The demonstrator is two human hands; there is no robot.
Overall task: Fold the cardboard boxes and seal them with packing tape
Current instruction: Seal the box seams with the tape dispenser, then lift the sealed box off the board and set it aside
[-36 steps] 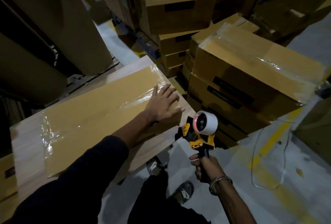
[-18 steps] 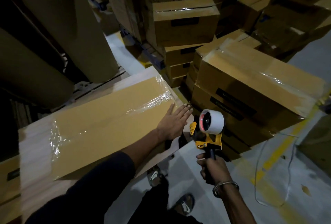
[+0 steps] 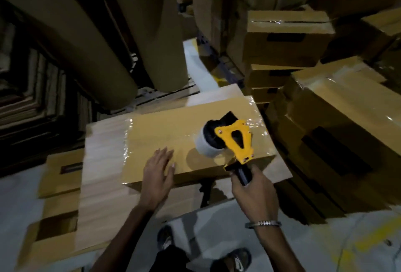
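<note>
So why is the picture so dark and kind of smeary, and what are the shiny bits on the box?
Head view: the light is dim, so the far corners go nearly black; the left hand and the edges look smeared by motion blur; the shiny streaks are glare on clear tape across the cardboard box; the tape dispenser throws a soft shadow onto it.

Flat taped cardboard box (image 3: 173,139) on board; yellow tape dispenser (image 3: 227,139) above it.
</note>
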